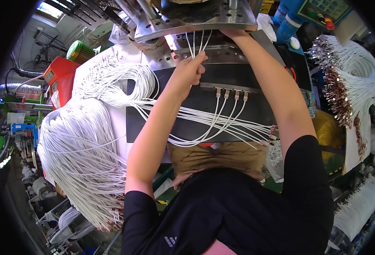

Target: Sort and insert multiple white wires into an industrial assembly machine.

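My left hand (189, 71) is closed around a few white cables (202, 41), which run up from the fist under the metal press plate (196, 24). Above and to its right, my right hand (233, 34) reaches beneath the same plate, its fingers hidden by the metal. On the dark work surface (166, 78) in front of me, several white cables with copper-coloured ends (237, 96) hang from a narrow metal strip (210, 86). More white cables (221, 121) lie across the surface below, their copper-coloured ends toward the right.
A large bundle of white cables (81, 157) drapes over the left side, with a coil (136, 80) behind it. Another bundle (357, 63) lies at the right. Blue cylinders (288, 27) and a control panel with a red knob (329, 25) stand at the back right.
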{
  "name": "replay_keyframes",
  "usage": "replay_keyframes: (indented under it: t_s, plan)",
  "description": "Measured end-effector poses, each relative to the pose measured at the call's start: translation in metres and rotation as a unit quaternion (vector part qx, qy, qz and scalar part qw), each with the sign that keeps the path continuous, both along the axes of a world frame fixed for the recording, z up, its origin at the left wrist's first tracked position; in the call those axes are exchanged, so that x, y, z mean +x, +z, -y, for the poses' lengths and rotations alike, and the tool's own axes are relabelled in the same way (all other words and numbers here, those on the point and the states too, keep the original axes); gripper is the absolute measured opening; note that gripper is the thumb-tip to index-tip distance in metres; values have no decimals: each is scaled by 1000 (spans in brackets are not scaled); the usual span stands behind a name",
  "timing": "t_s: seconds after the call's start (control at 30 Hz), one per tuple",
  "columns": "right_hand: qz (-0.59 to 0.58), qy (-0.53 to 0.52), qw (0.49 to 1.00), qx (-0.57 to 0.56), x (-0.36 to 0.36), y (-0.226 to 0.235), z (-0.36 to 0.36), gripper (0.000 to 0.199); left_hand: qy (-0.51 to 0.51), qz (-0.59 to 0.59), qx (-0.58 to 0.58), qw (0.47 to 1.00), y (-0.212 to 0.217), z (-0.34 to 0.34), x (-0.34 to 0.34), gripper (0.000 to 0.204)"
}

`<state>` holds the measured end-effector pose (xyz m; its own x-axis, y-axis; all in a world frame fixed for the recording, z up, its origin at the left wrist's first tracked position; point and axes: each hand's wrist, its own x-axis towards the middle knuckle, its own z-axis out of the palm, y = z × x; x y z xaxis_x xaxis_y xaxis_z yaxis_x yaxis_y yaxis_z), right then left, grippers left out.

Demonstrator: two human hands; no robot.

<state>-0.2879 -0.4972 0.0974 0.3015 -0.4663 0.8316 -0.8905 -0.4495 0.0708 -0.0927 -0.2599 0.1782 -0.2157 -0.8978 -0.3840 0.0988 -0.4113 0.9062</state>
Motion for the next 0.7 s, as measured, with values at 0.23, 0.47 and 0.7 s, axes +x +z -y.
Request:
replay_keyframes:
  t_s: [0.23,0.47,0.7]
  plan:
    - [6,70,996,46,-9,-2,9,28,-7,179,-271,946,59,-56,24,35]
    - [238,286,902,220,23,17,-92,38,388,451,-173,785,74,-50,279,55]
    - [86,84,942,314,-60,46,-220,30,72,596,-270,753,18,-111,89,22]
